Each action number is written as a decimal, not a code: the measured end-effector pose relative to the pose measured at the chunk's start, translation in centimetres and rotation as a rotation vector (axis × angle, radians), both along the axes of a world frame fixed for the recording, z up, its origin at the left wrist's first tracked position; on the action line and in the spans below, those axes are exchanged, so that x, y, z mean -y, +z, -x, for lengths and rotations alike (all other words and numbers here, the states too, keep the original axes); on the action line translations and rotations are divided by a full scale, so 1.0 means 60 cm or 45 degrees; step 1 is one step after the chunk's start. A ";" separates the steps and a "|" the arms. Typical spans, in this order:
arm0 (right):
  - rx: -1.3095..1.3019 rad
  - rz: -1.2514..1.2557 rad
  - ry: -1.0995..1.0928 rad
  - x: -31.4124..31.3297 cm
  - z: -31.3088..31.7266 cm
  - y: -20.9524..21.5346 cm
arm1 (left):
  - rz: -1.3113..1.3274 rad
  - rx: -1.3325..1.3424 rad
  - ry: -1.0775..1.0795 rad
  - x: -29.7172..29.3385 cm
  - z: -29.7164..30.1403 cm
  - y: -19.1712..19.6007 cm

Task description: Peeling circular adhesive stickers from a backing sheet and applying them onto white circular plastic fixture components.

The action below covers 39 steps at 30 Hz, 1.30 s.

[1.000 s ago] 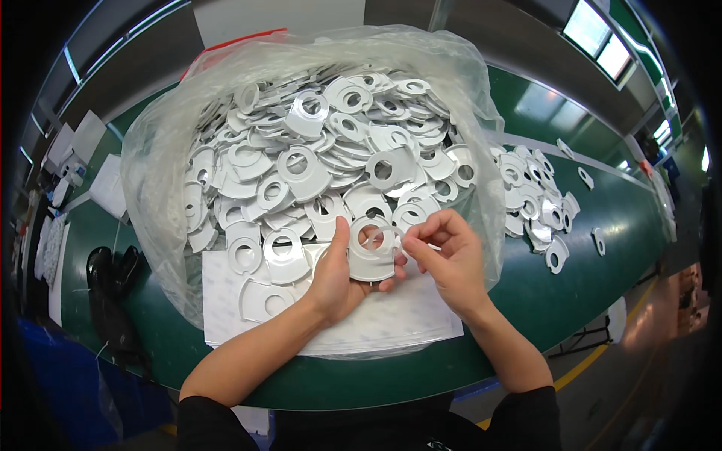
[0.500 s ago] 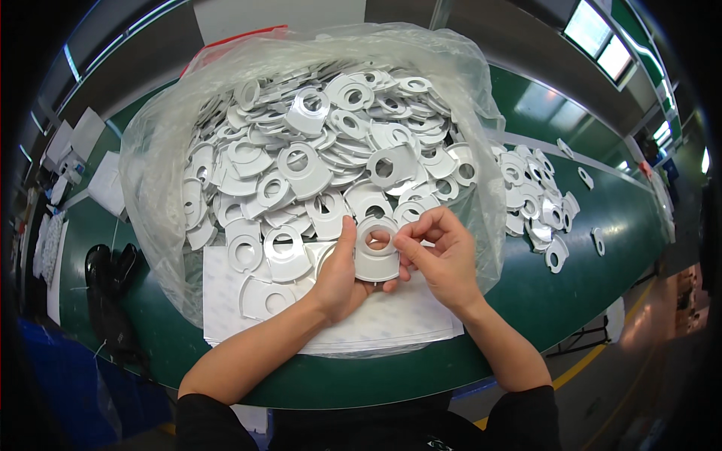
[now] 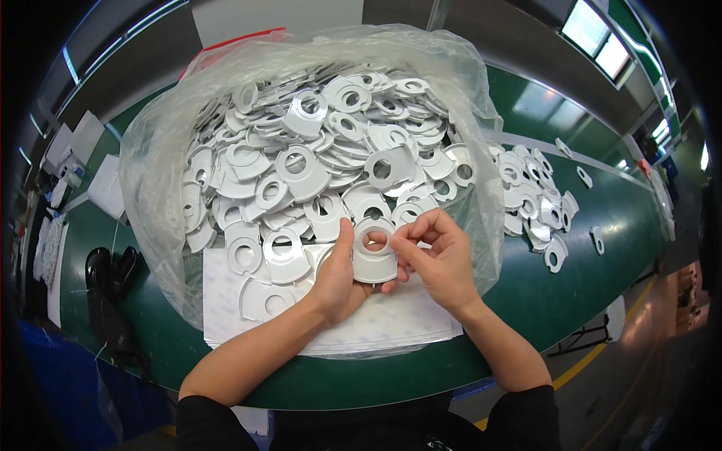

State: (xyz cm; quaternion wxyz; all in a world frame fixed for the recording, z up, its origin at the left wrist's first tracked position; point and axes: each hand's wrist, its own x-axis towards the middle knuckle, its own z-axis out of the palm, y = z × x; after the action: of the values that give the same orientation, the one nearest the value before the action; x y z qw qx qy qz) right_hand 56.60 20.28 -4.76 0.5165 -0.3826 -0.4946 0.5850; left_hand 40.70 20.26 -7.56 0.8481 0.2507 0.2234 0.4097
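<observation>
My left hand holds a small stack of white ring-shaped parts, thumb up along its left side. My right hand pinches the top ring of that stack at its hole with thumb and forefinger. Both hands hover over a white sheet at the near edge of a large clear plastic bag heaped with several more of the same white ring parts.
The bag sits on a green table. A loose group of white rings lies to the right of the bag. A black object rests at the left edge, with white papers beyond it.
My right fingers have shifted on the top ring, now pinching at its hole. The stack has stayed in my left hand at nearly the same place.
</observation>
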 end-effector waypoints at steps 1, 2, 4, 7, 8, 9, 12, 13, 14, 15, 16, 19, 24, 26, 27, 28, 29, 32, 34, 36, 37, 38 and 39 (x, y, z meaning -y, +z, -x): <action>0.000 0.000 -0.001 0.000 0.000 0.000 | 0.003 -0.003 0.002 0.000 0.000 0.000; 0.016 0.000 -0.004 0.001 0.000 0.001 | 0.002 -0.003 0.000 0.000 -0.001 0.000; 0.033 -0.002 -0.010 0.002 -0.001 0.002 | 0.013 -0.021 0.013 0.001 -0.003 0.004; 0.037 -0.006 -0.013 0.002 0.000 -0.002 | 0.039 -0.017 0.033 0.002 -0.002 0.004; 0.046 -0.007 -0.013 0.002 0.001 -0.003 | 0.039 -0.018 0.034 0.002 -0.002 0.005; 0.057 -0.010 -0.017 0.002 0.001 -0.002 | 0.031 -0.006 0.034 0.002 -0.002 0.006; 0.134 -0.073 -0.051 0.004 0.003 -0.004 | 0.022 -0.003 0.033 0.002 -0.003 0.005; 0.134 -0.075 -0.051 0.006 0.004 -0.003 | 0.021 -0.013 0.033 0.002 -0.003 0.004; 0.207 -0.118 -0.079 0.008 0.005 0.000 | 0.020 -0.012 0.033 0.002 -0.003 0.005; 0.280 -0.161 -0.107 0.009 0.005 0.001 | 0.010 -0.006 0.033 0.002 -0.003 0.007; 0.280 -0.162 -0.107 0.006 0.004 -0.002 | 0.000 0.000 0.032 0.002 -0.003 0.007; 0.864 -1.057 -0.304 -0.003 -0.003 -0.011 | 0.058 0.007 0.072 0.003 0.000 0.000; 1.221 -1.484 -0.484 0.000 -0.002 -0.004 | 0.094 0.018 0.105 0.006 -0.001 0.000; 1.226 -1.420 -0.546 0.001 0.003 0.011 | 0.109 0.035 0.123 0.007 -0.001 0.001; 1.230 -1.352 -0.606 0.001 0.006 0.014 | 0.084 0.028 0.117 0.008 0.000 0.000; 1.227 -1.354 -0.603 0.002 0.007 0.012 | 0.059 0.020 0.112 0.009 0.001 -0.001; 1.046 -1.006 -0.493 0.004 0.008 0.008 | 0.059 0.019 0.117 0.009 0.002 -0.001; 0.546 -0.265 -0.192 0.003 -0.002 0.004 | -0.038 -0.042 0.044 0.010 -0.002 0.001; 0.215 0.126 0.005 0.001 -0.003 0.005 | -0.105 -0.110 0.020 0.010 -0.004 -0.002; 0.103 0.182 -0.031 0.001 0.001 0.006 | -0.145 -0.171 0.016 0.013 -0.007 0.001; 0.102 0.183 -0.032 0.002 0.001 0.007 | -0.184 -0.233 0.013 0.014 -0.009 0.002; 0.109 0.192 -0.046 0.003 0.002 0.008 | -0.183 -0.233 0.011 0.015 -0.010 0.000; 0.116 0.201 -0.058 0.004 0.002 0.010 | -0.229 -0.259 0.006 0.016 -0.011 -0.001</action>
State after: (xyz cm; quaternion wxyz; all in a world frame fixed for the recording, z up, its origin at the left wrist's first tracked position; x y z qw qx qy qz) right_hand 56.48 20.07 -4.17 0.4749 -0.4596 -0.4612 0.5920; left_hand 41.33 19.30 -7.62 0.7942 0.3656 0.2711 0.4026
